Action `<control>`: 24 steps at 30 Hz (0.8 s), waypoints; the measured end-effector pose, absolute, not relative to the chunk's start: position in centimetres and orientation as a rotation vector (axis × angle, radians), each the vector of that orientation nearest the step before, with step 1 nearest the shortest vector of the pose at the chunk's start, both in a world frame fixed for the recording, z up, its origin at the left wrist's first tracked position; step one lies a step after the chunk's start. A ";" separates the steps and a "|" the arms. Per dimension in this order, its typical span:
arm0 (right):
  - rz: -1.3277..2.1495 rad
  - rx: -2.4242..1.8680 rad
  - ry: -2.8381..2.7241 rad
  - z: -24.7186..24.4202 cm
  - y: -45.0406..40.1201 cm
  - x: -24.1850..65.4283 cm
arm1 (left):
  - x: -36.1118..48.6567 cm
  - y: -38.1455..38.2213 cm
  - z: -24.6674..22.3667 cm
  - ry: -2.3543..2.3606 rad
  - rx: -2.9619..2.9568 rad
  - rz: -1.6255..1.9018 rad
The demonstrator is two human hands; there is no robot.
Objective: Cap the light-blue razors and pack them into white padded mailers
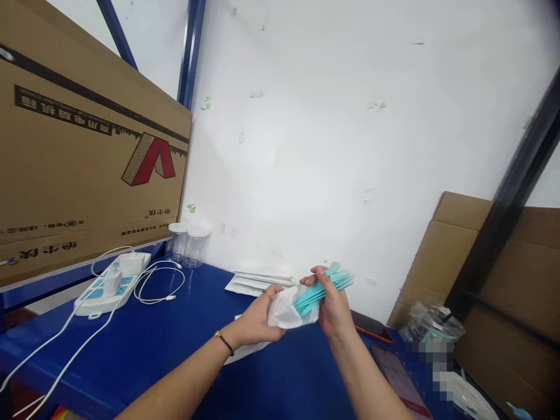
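My left hand (pixel 261 319) is closed on a thin white pouch (pixel 284 310), whose mouth faces right. A bundle of slim turquoise sticks (pixel 311 296) lies partly inside that mouth, and the rest of it sticks out to the upper right. My right hand (pixel 335 303) has its fingers wrapped round the outer part of the bundle, next to the pouch opening. Both hands are above the blue tabletop (pixel 175 338). The pouch's lower end hangs below my left wrist. The ends of the sticks within the pouch are hidden.
Flat white packets (pixel 249 284) lie against the wall behind my hands. To the left are a power strip (pixel 114 283) with white cables, two clear jars (pixel 196 248) and a large cardboard box (pixel 87 157). On the right lie a dark phone (pixel 371 326) and a clear plastic bag (pixel 431 324).
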State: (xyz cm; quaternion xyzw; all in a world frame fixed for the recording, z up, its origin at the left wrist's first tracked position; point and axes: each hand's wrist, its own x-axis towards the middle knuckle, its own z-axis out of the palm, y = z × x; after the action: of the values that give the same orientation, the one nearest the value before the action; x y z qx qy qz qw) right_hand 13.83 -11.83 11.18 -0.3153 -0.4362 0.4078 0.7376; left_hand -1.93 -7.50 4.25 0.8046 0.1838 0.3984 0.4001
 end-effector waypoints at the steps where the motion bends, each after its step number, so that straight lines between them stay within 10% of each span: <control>1: 0.874 -0.739 -0.992 11.6 -11.7 13.8 | -1.3 -7.6 4.6 0.409 1.986 1.028; 24: 0.851 -0.930 -1.467 14.5 -14.1 15.1 | 1.9 -7.8 3.5 0.311 1.740 1.317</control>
State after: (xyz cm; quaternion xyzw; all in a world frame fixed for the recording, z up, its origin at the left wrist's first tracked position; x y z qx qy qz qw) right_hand 15.12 -14.05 14.54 -0.3958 -0.6243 0.3622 0.5678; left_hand 1.93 -7.77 3.53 0.7042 0.1259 0.5330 0.4518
